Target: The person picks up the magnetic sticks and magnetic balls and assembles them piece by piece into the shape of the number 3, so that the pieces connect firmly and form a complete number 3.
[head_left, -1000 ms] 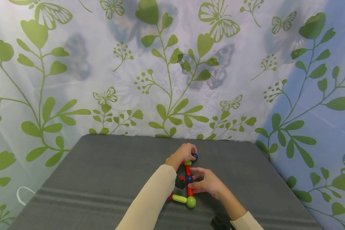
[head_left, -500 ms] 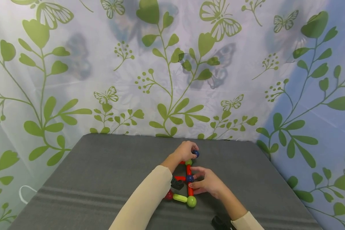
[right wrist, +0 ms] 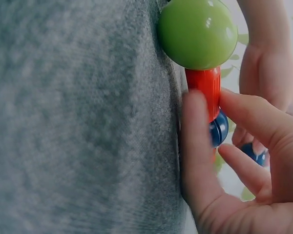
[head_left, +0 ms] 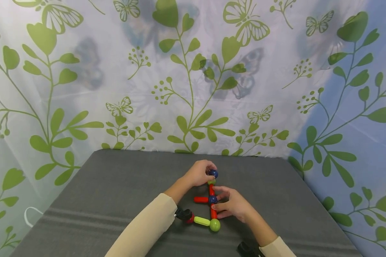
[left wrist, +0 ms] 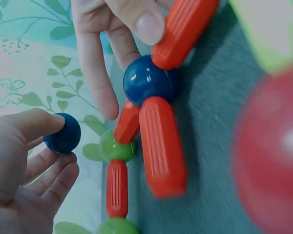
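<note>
My left hand [head_left: 199, 173] pinches a loose blue ball [left wrist: 63, 134] between thumb and fingers, above the far end of a magnetic stick-and-ball frame. With thumb and fingers, my right hand [head_left: 234, 205] holds the near red stick [left wrist: 185, 31], beside the frame's middle blue ball [left wrist: 149, 80]. From that ball another red stick [left wrist: 161, 148] juts left with its end free, and a third red stick [left wrist: 128, 122] runs to a far green ball [left wrist: 116, 146]. At the near corner a large green ball [head_left: 214, 225] joins a yellow-green stick [head_left: 201, 221] leading to a red ball [left wrist: 278, 151].
The frame lies on a grey cloth-covered table [head_left: 115, 185]. Behind it hangs a curtain [head_left: 141, 82] with green leaves and butterflies. A black strap device [head_left: 246, 248] is at my right wrist, and another black wrist device [head_left: 184, 214] overlaps the red ball.
My left hand has moved left and slightly nearer with the blue ball. Its forearm has swung left, uncovering the free red stick. The right hand stays on the frame.
</note>
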A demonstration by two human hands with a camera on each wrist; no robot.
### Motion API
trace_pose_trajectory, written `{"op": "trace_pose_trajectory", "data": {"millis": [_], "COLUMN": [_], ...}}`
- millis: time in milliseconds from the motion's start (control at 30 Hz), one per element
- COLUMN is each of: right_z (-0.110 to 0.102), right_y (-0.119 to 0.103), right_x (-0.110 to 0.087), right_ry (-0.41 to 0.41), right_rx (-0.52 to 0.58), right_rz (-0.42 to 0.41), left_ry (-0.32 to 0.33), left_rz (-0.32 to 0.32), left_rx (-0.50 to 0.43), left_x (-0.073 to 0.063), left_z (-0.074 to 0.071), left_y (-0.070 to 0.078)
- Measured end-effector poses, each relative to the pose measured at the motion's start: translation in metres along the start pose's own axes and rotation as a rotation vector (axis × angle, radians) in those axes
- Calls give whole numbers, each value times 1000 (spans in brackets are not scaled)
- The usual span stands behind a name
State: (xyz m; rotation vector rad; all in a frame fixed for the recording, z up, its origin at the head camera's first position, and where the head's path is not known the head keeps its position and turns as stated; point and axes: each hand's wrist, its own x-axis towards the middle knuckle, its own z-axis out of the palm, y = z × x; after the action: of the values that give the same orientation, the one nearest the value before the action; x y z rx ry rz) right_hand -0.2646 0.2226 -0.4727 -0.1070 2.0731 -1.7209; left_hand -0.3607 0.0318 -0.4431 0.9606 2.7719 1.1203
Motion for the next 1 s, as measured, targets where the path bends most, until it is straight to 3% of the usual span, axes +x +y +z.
{"op": "trace_pose_trajectory", "data": {"millis": [200,500,767,1000], "right_z": [2,3,3,2], "right_y": [-2,0,2,2], "right_x": [-1,1,1,2], "right_ry": [21,45,58,60], "right_rx": [-21,-39,-59,-62], "right_rz": [-3,5,17,10], "left_ry": [-4,-12,14,-12], "left_rz": [-6,-93,-89,-140], "left_rx": [-17,-76,-51,-106], "left_x": [-27,-65,-82,-94], "left_z": [-10,-12,-13,-20], "left_y": [-4,-18,-31,-36]}}
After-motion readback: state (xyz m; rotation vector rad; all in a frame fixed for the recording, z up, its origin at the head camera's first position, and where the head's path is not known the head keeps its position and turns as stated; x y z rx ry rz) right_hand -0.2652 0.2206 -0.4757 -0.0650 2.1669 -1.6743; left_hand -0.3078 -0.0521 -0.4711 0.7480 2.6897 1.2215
